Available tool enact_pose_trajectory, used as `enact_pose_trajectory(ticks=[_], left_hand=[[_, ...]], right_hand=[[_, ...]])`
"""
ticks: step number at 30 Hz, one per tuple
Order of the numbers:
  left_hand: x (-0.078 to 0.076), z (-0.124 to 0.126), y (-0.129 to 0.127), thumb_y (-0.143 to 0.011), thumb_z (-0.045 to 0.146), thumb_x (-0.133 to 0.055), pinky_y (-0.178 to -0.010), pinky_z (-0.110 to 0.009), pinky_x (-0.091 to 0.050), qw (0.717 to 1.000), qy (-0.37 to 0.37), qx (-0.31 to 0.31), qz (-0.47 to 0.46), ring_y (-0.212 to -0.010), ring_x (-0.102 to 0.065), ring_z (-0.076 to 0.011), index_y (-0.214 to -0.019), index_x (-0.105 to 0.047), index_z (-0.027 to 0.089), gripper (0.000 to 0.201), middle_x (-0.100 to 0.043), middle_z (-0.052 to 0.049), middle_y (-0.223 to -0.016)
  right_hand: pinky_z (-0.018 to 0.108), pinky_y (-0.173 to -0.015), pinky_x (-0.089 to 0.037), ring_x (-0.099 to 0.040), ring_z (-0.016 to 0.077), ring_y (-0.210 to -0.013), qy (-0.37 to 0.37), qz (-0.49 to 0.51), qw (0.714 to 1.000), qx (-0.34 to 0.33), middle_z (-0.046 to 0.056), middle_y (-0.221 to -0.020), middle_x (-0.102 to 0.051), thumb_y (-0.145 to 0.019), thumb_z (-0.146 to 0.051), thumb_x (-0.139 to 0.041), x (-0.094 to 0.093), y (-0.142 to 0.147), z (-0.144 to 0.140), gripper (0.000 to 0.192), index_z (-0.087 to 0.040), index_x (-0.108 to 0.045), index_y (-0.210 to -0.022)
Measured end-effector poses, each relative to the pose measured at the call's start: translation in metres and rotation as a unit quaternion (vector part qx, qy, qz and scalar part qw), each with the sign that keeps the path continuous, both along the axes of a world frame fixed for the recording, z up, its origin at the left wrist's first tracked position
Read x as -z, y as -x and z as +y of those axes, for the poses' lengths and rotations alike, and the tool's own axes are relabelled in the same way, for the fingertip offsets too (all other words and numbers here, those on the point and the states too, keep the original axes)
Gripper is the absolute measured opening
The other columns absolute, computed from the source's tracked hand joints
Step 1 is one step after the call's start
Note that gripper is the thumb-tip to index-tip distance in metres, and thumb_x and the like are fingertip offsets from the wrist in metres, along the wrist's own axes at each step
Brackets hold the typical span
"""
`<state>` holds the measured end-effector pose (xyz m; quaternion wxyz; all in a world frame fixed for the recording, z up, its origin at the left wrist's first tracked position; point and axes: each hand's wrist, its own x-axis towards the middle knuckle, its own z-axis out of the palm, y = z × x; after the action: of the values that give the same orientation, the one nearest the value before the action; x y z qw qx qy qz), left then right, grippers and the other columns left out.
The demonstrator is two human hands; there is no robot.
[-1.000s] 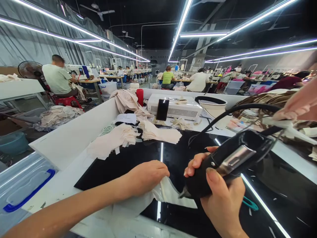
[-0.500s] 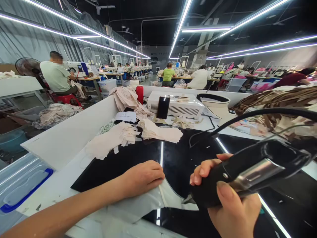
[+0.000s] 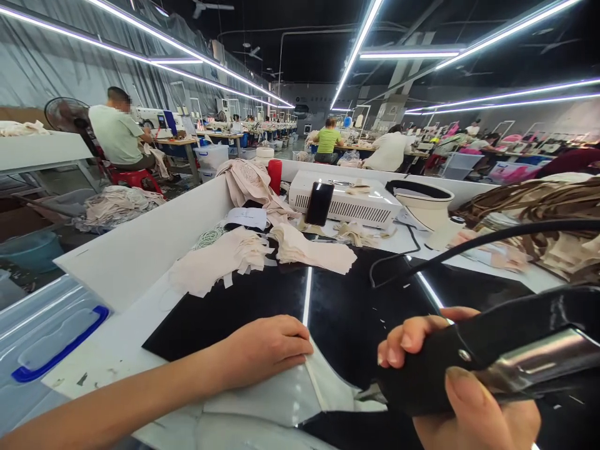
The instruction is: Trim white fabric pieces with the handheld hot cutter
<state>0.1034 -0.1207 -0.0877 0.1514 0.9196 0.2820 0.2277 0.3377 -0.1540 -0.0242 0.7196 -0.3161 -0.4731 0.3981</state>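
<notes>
A pale, thin fabric piece [image 3: 262, 395] with a lighter strip along it lies on the glossy black board [image 3: 347, 319]. My left hand [image 3: 272, 342] rests over its upper edge, fingers together and closed on the fabric; the thumb is hidden. In my right hand [image 3: 469, 387] is a black corded power tool [image 3: 422, 375] with a silver metal part, the fingers wrapped round its body. Its small pointed metal tip [image 3: 372, 394] is at the right end of the fabric. Whether the tip bites into the cloth cannot be made out.
Stacks of cream cut pieces [image 3: 312, 249] lie behind the board. A phone [image 3: 319, 204] leans on a white machine box [image 3: 347, 203]. Brown strips [image 3: 529, 203] are heaped at right; the tool's black cable [image 3: 497, 240] arches across. A plastic bin [image 3: 60, 344] stands left. People sit at sewing stations beyond.
The power tool and my right hand have moved right and slightly down in view, the tip staying by the fabric's end. My left hand keeps its place; the background has shifted slightly right.
</notes>
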Motion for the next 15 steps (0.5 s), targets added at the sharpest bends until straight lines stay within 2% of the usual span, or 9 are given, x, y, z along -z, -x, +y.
enact_pose_trajectory(ticks=[8,15], left_hand=[[0.006,-0.002,-0.004,-0.112,0.024,-0.05,-0.102,-0.026,-0.057,1.0,-0.008,0.0,-0.026,-0.11,-0.071,-0.0173,-0.115,-0.075,0.015,0.026,-0.073,-0.009,-0.12],[0.011,-0.002,-0.008,-0.111,0.021,-0.05,-0.099,-0.027,-0.058,0.999,-0.044,0.002,-0.01,-0.109,-0.072,-0.0184,-0.11,-0.073,0.016,0.024,-0.074,-0.008,-0.119]], right_hand=[[0.031,-0.048,-0.059,-0.062,0.0161,-0.054,-0.029,0.038,0.999,0.013,-0.004,-0.07,-0.067,-0.076,-0.042,-0.086,-0.005,0.022,0.029,0.041,-0.026,-0.065,-0.107],[0.03,-0.05,-0.056,-0.061,0.0148,-0.054,-0.032,0.043,0.999,0.007,-0.005,-0.07,-0.066,-0.076,-0.039,-0.085,0.001,0.046,0.053,0.042,-0.025,-0.061,-0.108]])
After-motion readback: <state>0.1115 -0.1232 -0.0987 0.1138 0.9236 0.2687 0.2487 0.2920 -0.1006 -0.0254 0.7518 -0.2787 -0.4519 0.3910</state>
